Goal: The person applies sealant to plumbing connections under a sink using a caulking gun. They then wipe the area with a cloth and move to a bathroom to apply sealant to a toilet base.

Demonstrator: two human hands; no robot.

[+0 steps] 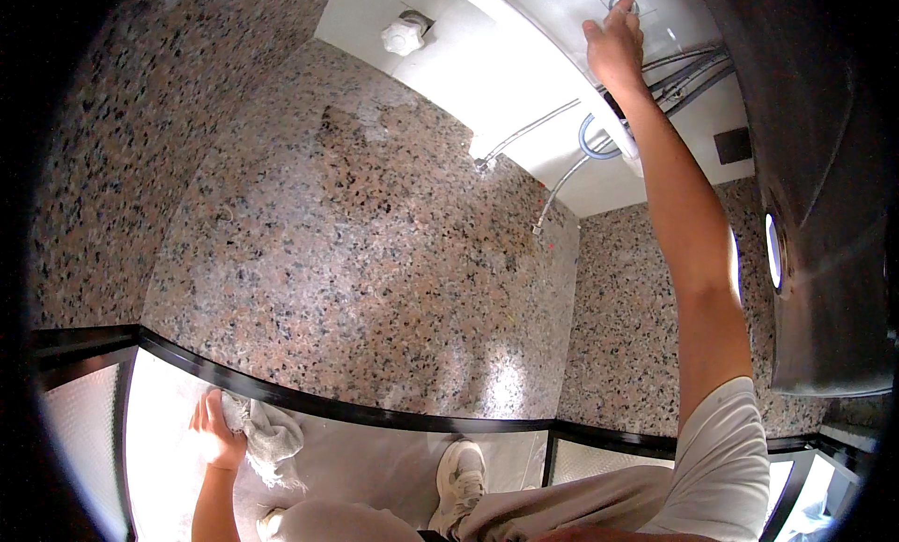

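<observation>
At the lower left, outside the black cabinet frame, my left hand (218, 433) grips a frayed grey cloth (272, 439), which hangs down beside it. My right arm stretches up across the cabinet's inside to the white back wall (473, 78). There my right hand (618, 50) has its index finger against a small round metal fitting (622, 0), with the thumb spread apart from it. The other fingers look partly curled and are hard to make out. A white pipe (534, 38) slants close by on the left of this hand.
Braided hoses (562, 186) dangle below the white pipe. A white round knob (404, 36) juts from the back wall. Speckled granite (375, 261) lines the cabinet, with a darker patch near the back. The dark metal sink basin (824, 214) bulges in at right; a black edge (375, 410) runs in front.
</observation>
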